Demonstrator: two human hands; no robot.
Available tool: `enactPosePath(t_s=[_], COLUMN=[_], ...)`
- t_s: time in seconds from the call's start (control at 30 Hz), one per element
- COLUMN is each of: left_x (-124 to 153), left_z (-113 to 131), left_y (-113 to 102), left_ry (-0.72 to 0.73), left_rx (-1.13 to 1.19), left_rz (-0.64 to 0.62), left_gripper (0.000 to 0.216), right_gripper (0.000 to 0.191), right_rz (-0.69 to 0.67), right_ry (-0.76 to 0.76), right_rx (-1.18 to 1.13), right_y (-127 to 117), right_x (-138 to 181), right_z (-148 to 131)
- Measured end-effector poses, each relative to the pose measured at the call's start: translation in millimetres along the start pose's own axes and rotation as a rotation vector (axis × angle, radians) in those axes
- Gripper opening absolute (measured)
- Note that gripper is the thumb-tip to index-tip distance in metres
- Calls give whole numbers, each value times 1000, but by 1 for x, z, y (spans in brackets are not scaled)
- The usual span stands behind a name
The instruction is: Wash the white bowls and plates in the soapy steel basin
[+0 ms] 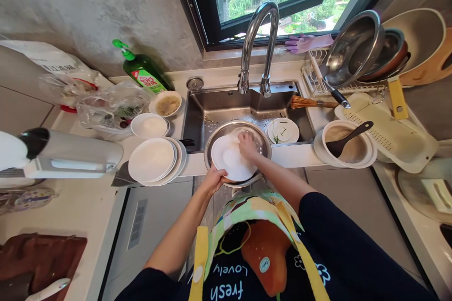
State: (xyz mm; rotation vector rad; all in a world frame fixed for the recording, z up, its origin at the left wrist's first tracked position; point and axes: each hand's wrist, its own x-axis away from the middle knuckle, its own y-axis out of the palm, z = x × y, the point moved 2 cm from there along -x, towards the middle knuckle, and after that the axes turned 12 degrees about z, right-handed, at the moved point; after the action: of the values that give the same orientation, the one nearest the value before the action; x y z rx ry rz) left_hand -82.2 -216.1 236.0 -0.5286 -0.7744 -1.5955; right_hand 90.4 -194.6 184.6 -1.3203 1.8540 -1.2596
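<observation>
My left hand grips the near left edge of a white plate, thumb on top. The plate is tilted over a round metal basin at the sink's front edge. My right hand presses against the plate's right side with curled fingers; whatever may be in them is hidden. Suds or water show in the basin behind the hand. Small white plates with green scraps lie in the sink, right of the basin.
Stacked white plates, bowls and a green soap bottle stand left. The faucet arches over the sink. On the right are a brush, a white pot with a black ladle, and racked metal bowls.
</observation>
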Motion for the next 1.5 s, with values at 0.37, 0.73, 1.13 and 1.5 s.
enactPosePath(t_s=[0.37, 0.73, 1.13, 1.5], left_x=[-1, -3, 0, 4], left_z=[2, -3, -1, -1], left_y=[4, 2, 7, 2], left_ry=[-40, 82, 116, 23], left_rx=[35, 48, 59, 27], left_rz=[2, 60, 20, 35], left_gripper=[84, 97, 89, 90], right_gripper=[28, 26, 18, 48], right_rz=[19, -178, -239, -143], right_ry=[-473, -167, -181, 102], right_rx=[-650, -76, -529, 69], right_y=[-4, -20, -13, -6], right_x=[25, 37, 37, 7], right_z=[-64, 11, -15, 1])
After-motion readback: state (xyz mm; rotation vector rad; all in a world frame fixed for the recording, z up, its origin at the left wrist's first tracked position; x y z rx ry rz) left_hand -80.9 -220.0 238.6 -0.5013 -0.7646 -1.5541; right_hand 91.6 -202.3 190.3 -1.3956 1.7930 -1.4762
